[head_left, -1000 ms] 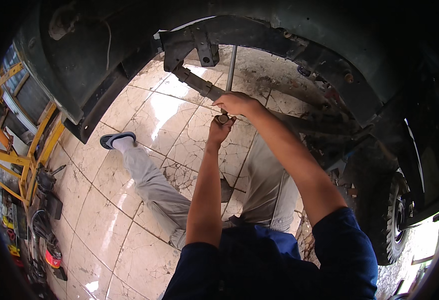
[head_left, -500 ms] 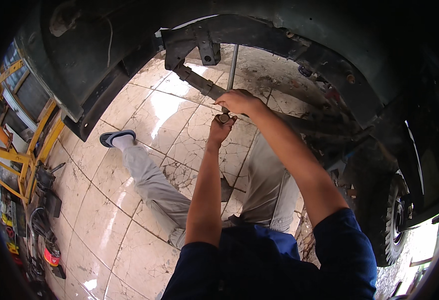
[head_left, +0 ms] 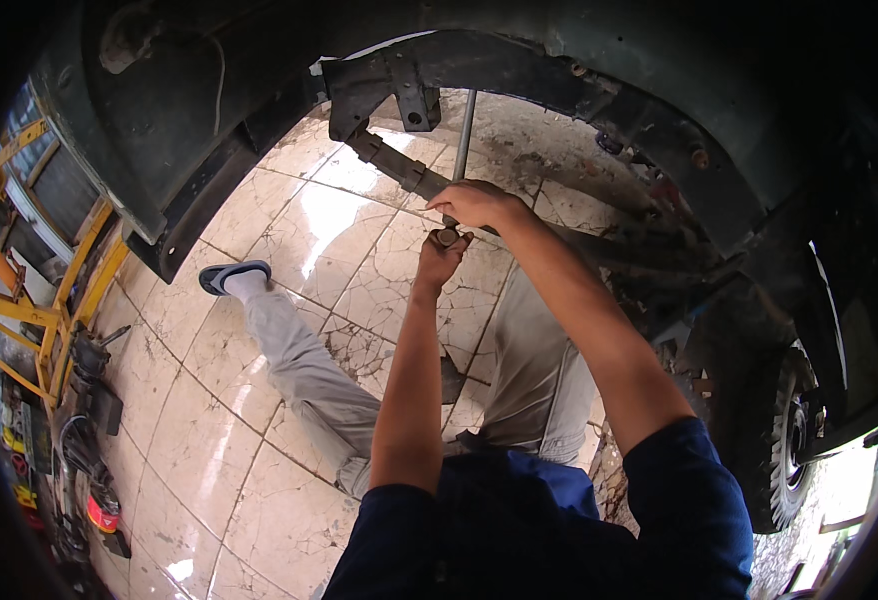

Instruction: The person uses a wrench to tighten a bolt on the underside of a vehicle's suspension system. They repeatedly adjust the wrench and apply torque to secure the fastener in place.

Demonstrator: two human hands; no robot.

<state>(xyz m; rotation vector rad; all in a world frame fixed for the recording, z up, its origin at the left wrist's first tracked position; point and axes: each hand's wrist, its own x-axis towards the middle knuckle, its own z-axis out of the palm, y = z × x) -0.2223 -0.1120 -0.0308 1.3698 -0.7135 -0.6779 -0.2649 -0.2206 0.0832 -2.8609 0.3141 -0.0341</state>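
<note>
A grey metal rod (head_left: pixel 466 135) comes down from the vehicle's dark frame, passing beside a leaf spring (head_left: pixel 404 167). At its lower end shows a round, eye-like metal fitting (head_left: pixel 447 238). My left hand (head_left: pixel 441 262) is closed round this round end from below, fingers wrapped about it. Just above, my right hand (head_left: pixel 477 204) lies bent over the lower part of the rod, next to the leaf spring. Its fingertips curl down on the left side; the palm side is hidden, so what exactly it grips is partly covered.
The dark wheel arch and frame (head_left: pixel 519 65) curve overhead. A tyre (head_left: pixel 791 440) stands at the right. Yellow metal stands (head_left: pixel 44 320) and assorted tools lie at the left. My legs (head_left: pixel 309 350) stretch over cracked floor tiles (head_left: pixel 209 420).
Almost nothing differs; both hands keep their places on the rod and its round end, with only a very slight shift of my right arm.
</note>
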